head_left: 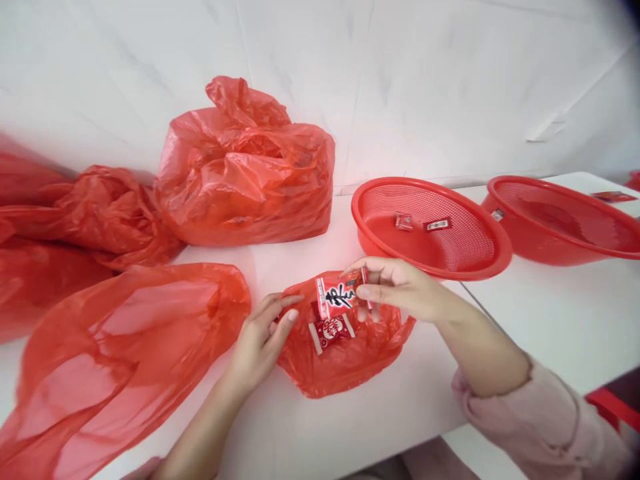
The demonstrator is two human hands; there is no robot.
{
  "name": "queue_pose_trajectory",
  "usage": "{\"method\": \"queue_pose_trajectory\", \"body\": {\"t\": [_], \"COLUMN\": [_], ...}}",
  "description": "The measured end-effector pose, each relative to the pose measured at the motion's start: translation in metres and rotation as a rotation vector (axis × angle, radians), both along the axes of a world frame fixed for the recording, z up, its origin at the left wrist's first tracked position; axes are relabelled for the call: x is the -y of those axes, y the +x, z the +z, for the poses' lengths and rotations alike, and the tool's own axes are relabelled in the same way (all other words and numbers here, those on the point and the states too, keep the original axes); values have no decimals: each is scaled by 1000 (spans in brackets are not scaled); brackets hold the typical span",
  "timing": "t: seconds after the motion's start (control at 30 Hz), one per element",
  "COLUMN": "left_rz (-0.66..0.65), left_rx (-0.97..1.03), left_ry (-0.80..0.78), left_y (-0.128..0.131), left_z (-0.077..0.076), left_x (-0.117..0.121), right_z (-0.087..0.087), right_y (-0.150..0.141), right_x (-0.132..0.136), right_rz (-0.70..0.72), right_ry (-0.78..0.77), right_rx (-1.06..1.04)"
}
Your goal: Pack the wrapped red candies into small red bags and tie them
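Note:
A small red plastic bag (345,357) lies open on the white table (560,320) in front of me. My right hand (400,287) pinches a red-and-white candy packet (337,297) over the bag's mouth. A second packet (330,332) lies inside the bag. My left hand (263,340) rests on the bag's left edge, fingers pressed together on the plastic.
Two red mesh baskets stand at the right: the near basket (480,263) holds two packets, the far basket (565,253) one at its rim. A stuffed red bag (245,173) sits at the back, with flatter red bags (115,360) on the left.

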State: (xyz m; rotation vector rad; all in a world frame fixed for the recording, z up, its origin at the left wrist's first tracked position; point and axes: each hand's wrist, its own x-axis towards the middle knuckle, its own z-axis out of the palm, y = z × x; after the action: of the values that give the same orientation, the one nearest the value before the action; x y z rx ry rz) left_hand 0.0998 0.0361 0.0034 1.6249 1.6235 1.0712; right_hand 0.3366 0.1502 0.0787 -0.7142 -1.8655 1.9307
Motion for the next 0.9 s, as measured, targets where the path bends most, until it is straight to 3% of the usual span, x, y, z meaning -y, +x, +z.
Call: {"method": "queue_pose_trajectory", "body": {"t": [0.17, 0.33, 0.43, 0.9], "left_rz": [-62, -11, 46, 127], "left_rx": [138, 269, 315, 132], "left_ry": [63, 7, -13, 114], "left_y": [0, 0, -2, 2], "left_z": [-1, -2, -1, -5], "left_x": [2, 1, -1, -3], "right_z": [-45, -70, -75, -71], "right_y": [-40, -44, -43, -43], "right_x": [26, 34, 37, 42], "right_rz": [-212, -91, -39, 20], "right_ry": [-130, -179, -187, -207], "right_rx": [-135, -57, -1, -13]}}
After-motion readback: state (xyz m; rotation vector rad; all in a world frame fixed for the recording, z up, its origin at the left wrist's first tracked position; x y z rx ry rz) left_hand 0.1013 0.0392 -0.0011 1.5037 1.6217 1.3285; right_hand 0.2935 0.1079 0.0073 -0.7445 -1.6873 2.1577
